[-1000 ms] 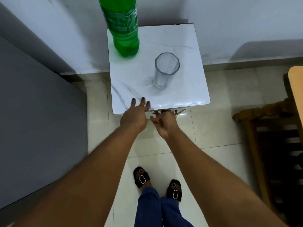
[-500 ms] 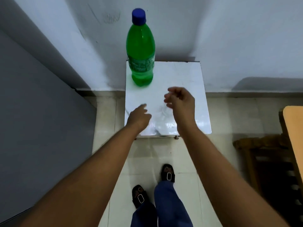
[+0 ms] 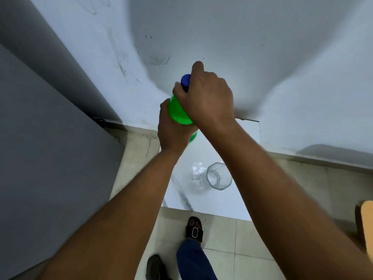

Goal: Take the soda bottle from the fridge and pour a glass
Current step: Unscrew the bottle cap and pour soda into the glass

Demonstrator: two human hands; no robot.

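Standing upright at frame centre on the table (image 3: pixel 212 203), the soda bottle (image 3: pixel 177 112) has left hand (image 3: pixel 171 130) fingers wrapped around its body and right hand (image 3: pixel 207 98) fingers curled over the blue cap (image 3: pixel 185 80), the empty glass (image 3: pixel 219 176) below.

No legible text anywhere — (bottle label hidden).

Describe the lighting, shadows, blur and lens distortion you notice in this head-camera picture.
Head view: soft, even light; a broad grey shadow falls on the wall behind the hands; the wide-angle lens bends the wall and floor lines; the left hand and right hand on the green bottle look slightly motion-blurred; the glass casts bright glints on the white table.
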